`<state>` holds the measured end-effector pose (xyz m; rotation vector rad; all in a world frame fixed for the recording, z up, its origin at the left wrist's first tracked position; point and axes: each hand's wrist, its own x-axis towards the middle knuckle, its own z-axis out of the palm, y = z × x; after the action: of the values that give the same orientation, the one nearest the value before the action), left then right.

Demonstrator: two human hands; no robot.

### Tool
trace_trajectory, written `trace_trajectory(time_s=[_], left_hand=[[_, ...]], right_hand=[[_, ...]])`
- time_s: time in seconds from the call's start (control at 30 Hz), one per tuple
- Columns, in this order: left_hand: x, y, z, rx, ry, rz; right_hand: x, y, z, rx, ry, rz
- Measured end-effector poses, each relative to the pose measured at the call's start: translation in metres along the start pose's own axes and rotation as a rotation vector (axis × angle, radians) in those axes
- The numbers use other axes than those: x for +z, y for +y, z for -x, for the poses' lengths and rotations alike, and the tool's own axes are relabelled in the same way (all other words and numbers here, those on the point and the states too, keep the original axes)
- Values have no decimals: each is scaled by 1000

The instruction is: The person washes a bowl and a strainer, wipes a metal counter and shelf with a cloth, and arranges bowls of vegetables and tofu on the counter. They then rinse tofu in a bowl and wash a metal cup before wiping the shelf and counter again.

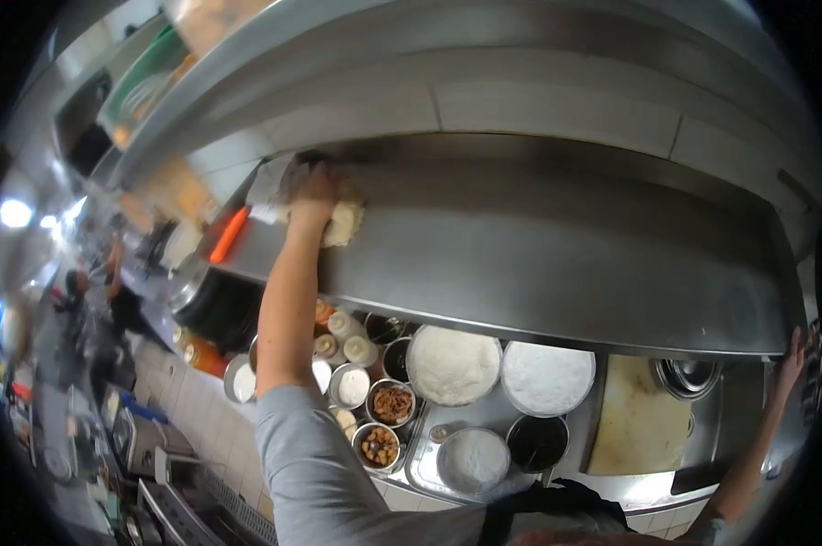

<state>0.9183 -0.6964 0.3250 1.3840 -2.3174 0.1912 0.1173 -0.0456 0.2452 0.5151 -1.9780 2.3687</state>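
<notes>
On the steel shelf, I see the pale dough piece just right of my left hand, the nearer one, its blurred fingers grasping or released I cannot tell, as with my distant right hand.

The left hand is at pale dough, far left on the steel shelf, the right hand at its right end.

No text, label, brand, number or sign is legible anywhere in the head camera view; no characters can be resolved.
</notes>
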Motion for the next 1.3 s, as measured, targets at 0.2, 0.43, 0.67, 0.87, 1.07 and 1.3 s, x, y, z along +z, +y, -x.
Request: trace_trajectory(time_s=[0.2, 0.43, 0.67, 0.87, 1.07, 1.3], left_hand=[[-20, 39, 24, -116, 261, -382], [-3, 128, 15, 426, 205, -382], [11, 363, 1, 495, -108, -201], [1, 526, 26, 814, -131, 245], [-6, 545, 14, 226, -194, 994], [-88, 252, 45, 107, 543, 220]], right_hand=[[-23, 20, -22, 7, -4, 28], [14, -10, 13, -70, -26, 77], [32, -22, 30, -134, 41, 92], [20, -13, 18, -249, 38, 112], [-17, 32, -34, -236, -132, 165], [-16, 27, -30, -121, -158, 68]])
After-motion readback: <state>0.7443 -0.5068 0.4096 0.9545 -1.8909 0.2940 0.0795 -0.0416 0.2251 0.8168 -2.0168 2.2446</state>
